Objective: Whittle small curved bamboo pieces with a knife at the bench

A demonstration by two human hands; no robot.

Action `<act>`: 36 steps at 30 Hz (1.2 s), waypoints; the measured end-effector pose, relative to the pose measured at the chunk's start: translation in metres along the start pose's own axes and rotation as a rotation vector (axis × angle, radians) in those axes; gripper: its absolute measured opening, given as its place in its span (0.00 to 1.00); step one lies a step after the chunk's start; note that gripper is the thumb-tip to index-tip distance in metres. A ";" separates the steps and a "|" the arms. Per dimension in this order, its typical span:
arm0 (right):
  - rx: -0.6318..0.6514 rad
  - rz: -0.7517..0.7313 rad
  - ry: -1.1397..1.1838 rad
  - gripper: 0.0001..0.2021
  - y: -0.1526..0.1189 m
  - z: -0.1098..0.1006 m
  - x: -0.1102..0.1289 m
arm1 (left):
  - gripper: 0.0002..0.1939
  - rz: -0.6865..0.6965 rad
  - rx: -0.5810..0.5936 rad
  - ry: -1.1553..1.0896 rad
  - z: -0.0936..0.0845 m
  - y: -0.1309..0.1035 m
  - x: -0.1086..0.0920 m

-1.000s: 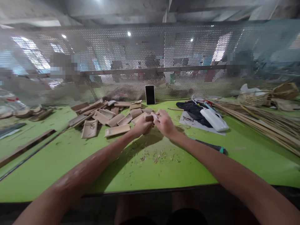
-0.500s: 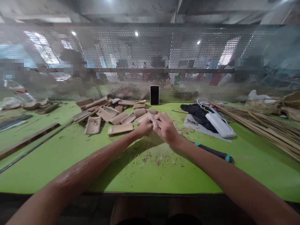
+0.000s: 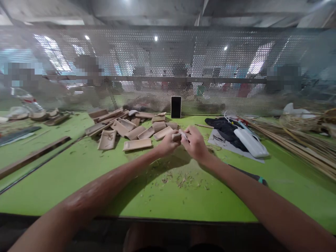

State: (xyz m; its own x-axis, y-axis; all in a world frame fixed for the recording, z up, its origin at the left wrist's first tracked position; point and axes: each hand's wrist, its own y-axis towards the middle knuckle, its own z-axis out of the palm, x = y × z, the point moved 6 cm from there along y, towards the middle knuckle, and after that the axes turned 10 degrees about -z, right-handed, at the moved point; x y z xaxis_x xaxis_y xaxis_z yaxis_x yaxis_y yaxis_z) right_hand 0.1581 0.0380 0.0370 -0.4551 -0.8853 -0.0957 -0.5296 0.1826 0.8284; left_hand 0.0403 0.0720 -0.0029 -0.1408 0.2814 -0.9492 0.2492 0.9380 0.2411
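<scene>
My left hand [image 3: 168, 144] is closed round a small bamboo piece [image 3: 176, 135], whose end shows above the fingers. Close beside it, my right hand [image 3: 196, 144] pinches a small pale piece [image 3: 184, 134] that looks folded; its material is too blurred to tell. Both hands are over the middle of the green table, nearly touching. Curly shavings [image 3: 182, 181] lie on the surface below them. Just beyond my left hand is a heap of split bamboo pieces [image 3: 138, 144]. A dark-handled tool [image 3: 249, 174] with a teal end lies partly behind my right forearm.
A phone [image 3: 176, 107] stands upright against the perforated screen [image 3: 147, 84]. To the right are a black glove-like cloth [image 3: 223, 127], a white case-like object [image 3: 251, 141] and long bamboo strips [image 3: 294, 147]. A wooden bar [image 3: 36, 155] lies at left. People are blurred beyond the screen.
My hands have drawn slightly apart, and the bamboo piece's end now shows between them. The whole view has shifted a little, and my right forearm covers more of the dark-handled tool.
</scene>
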 end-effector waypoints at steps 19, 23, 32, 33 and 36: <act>0.071 -0.136 -0.061 0.17 0.007 -0.003 0.014 | 0.10 0.083 0.067 0.006 0.000 0.008 0.003; 0.091 -0.164 -0.020 0.16 0.007 0.002 0.015 | 0.05 0.109 0.023 0.057 -0.003 0.006 -0.002; 0.089 -0.175 -0.015 0.16 0.006 0.004 0.017 | 0.03 0.052 0.005 0.068 -0.002 -0.001 -0.011; 0.088 -0.169 -0.031 0.15 0.006 0.003 0.016 | 0.03 0.034 0.012 0.053 -0.001 -0.002 -0.010; 0.082 -0.135 -0.058 0.15 0.007 0.001 0.011 | 0.05 0.053 0.035 0.052 0.002 -0.003 -0.009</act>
State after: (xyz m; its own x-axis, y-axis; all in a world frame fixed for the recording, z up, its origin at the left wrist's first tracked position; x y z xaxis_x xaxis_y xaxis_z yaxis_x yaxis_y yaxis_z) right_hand 0.1489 0.0299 0.0409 -0.4154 -0.8784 -0.2365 -0.6444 0.1007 0.7580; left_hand 0.0426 0.0666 0.0048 -0.1756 0.3415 -0.9233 0.2908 0.9140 0.2828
